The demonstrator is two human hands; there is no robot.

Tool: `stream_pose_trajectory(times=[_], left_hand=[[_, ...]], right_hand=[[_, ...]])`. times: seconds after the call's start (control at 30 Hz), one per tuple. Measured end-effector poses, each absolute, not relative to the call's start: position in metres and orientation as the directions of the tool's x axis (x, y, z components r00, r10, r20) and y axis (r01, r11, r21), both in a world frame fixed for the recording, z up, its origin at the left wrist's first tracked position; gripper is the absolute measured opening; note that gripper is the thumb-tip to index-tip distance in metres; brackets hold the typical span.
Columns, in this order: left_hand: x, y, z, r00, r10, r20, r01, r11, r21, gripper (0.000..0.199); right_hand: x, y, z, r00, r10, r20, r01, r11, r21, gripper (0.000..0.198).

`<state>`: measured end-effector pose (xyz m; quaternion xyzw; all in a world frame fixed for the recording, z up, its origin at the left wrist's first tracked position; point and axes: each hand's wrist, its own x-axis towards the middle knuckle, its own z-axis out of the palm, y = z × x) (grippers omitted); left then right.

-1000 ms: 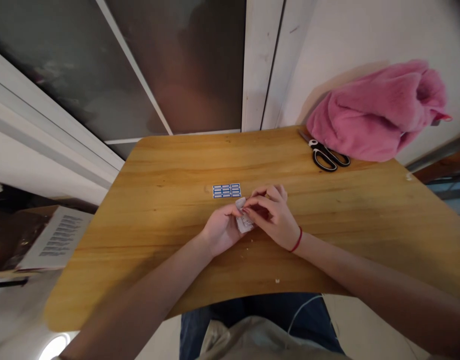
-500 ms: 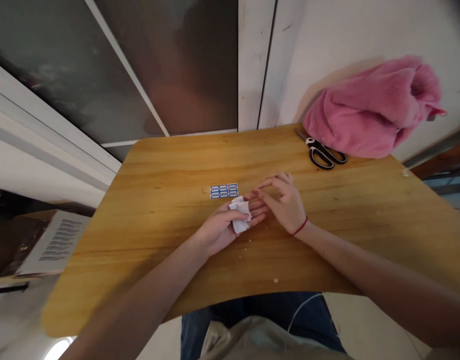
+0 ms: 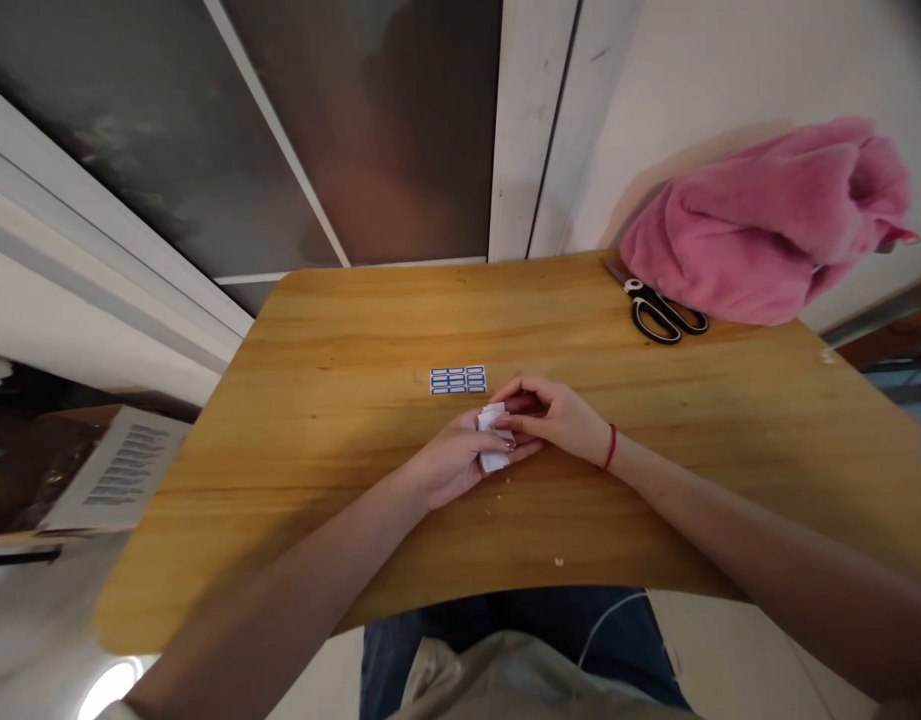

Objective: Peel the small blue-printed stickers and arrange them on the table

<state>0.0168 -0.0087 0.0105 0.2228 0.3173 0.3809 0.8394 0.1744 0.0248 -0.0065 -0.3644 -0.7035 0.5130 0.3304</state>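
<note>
White paper slips (image 3: 494, 460) sit in a small, slightly fanned stack at the middle of the head view, above the near half of the wooden surface (image 3: 355, 320). Of the two hands, the left hand (image 3: 454, 457) lies palm up under the stack, loosely cupped, its thumb clamping the slips from above. The right hand (image 3: 569, 418) is half curled from the right, thumb on the slips and forefinger bent towards their far edge; I cannot tell whether it has pinched a single slip. Just beyond lies a blue-bordered label sheet (image 3: 458, 380), flat and apart from the fingers. Far right, scissors (image 3: 659, 315) rest beside a pink plush bundle (image 3: 767, 225). For neat handling, the left thumb should press lightly, enough to hold the pile yet let one slip slide; the right fingertips do best at an edge, separating one layer at a time, since thin paper probably clings and a hard pull could scatter the rest.
</note>
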Motion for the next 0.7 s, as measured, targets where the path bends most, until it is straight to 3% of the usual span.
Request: stream_pose_trajectory(times=[0.1,0.23,0.47,0.6,0.7], left_hand=[[0.016,-0.008,0.010,0.519,0.787,-0.334,-0.508,0.598,0.620,0.040],[0.017,-0.008,0.011,0.504,0.799,-0.329,-0.493,0.579,0.649,0.037],[0.017,-0.008,0.012,0.461,0.827,-0.322,-0.514,0.545,0.663,0.032],[0.017,-0.010,0.011,0.466,0.826,-0.317,-0.501,0.542,0.675,0.034],[0.018,-0.012,0.013,0.522,0.791,-0.319,-0.490,0.584,0.647,0.041]], right_hand=[[0.175,0.028,-0.009,-0.469,0.877,0.106,0.166,0.206,-0.965,0.031],[0.177,0.029,-0.010,-0.409,0.887,0.216,0.220,0.325,-0.920,0.034],[0.177,0.030,-0.009,-0.437,0.838,0.327,0.274,0.471,-0.839,0.017],[0.180,0.037,-0.011,-0.382,0.873,0.302,0.237,0.409,-0.881,0.020],[0.188,0.047,-0.013,-0.175,0.940,0.292,0.276,0.331,-0.902,0.024]])
